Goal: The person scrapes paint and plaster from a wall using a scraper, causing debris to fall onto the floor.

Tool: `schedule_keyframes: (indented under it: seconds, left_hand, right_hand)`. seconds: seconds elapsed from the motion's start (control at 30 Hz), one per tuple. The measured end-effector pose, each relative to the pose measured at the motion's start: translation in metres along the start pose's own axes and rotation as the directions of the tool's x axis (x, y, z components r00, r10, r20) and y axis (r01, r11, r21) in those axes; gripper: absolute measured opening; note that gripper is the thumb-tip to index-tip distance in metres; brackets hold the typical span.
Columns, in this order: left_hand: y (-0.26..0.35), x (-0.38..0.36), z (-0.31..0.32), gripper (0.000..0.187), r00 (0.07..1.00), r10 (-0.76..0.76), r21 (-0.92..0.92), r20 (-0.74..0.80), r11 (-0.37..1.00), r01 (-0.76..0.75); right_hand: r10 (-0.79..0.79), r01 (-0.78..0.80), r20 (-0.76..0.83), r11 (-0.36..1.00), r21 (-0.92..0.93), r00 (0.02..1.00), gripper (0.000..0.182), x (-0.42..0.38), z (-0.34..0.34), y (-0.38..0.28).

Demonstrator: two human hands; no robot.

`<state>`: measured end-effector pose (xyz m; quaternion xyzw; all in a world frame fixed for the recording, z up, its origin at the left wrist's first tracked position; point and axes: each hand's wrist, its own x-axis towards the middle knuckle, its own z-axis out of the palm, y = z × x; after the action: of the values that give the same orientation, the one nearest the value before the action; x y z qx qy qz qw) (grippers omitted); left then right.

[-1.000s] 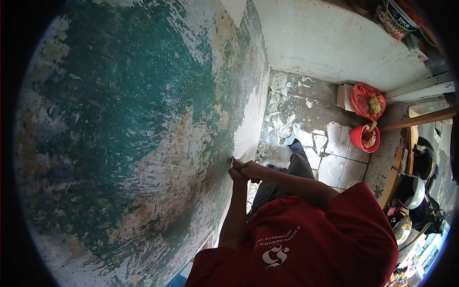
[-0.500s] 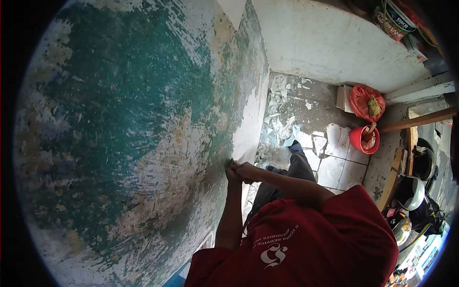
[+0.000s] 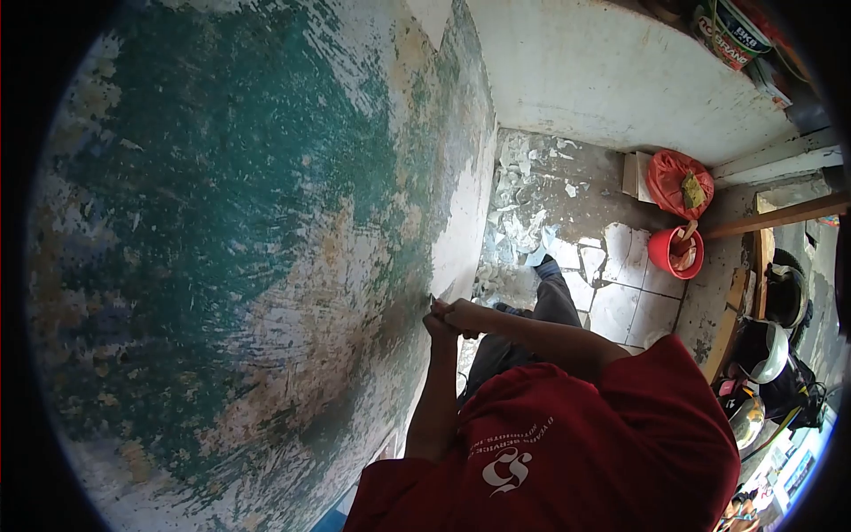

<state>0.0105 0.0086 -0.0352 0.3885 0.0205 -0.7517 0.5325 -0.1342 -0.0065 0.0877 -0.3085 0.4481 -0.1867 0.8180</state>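
Close against the peeling green and white wall (image 3: 292, 222), my left hand (image 3: 438, 326) and my right hand (image 3: 463, 316) are closed together. A small dark tip sticks out beyond the fingers beside the wall; the rest of what they hold is hidden. My left forearm runs along the wall from below, and my right forearm reaches in from the right. Bare pale patches show on the wall near my hands.
Paint flakes (image 3: 523, 232) litter the floor at the wall's foot, near my feet. A red bucket (image 3: 675, 254), a red plastic bag (image 3: 671, 182) and a wooden beam (image 3: 780, 215) are on the right. Helmets (image 3: 764, 352) lie farther right. A paint bucket (image 3: 730, 35) is at upper right.
Both hands have shifted slightly right, a little away from the wall, still together. The dark tip at the fingers now looks narrower.
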Motion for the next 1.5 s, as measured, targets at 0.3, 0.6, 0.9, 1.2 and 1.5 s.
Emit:
schedule_keyframes:
  seconds: [0.3, 0.6, 0.9, 1.2, 1.5]
  left_hand:
    - [-0.003, -0.002, 0.001, 0.015, 1.000, 0.009, -0.129, 0.022, 0.992, -0.006]
    - [0.009, -0.026, 0.035, 0.012, 0.995, -0.031, -0.018, -0.093, 0.999, 0.029]
    - [0.018, -0.029, 0.034, 0.009, 0.997, -0.023, -0.015, 0.070, 1.000, 0.024]
    - [0.012, -0.033, 0.046, 0.014, 0.964, 0.012, 0.075, -0.265, 0.997, 0.008]
    - [0.008, -0.032, 0.052, 0.020, 0.999, -0.044, -0.137, 0.026, 0.990, 0.047]
  right_hand:
    - [0.042, -0.050, -0.091, 0.995, -0.090, 0.995, 0.026, -0.028, 0.002, -0.010]
    - [0.018, -0.020, -0.072, 1.000, -0.021, 0.997, 0.025, -0.056, 0.007, -0.028]
    - [0.127, -0.135, -0.091, 0.987, -0.090, 0.988, 0.040, -0.027, 0.015, -0.017]
    - [0.193, -0.194, 0.015, 0.975, 0.109, 0.981, 0.021, -0.013, 0.008, -0.005]
    - [0.073, -0.092, -0.118, 0.982, -0.163, 0.990, 0.031, -0.034, 0.014, -0.018]
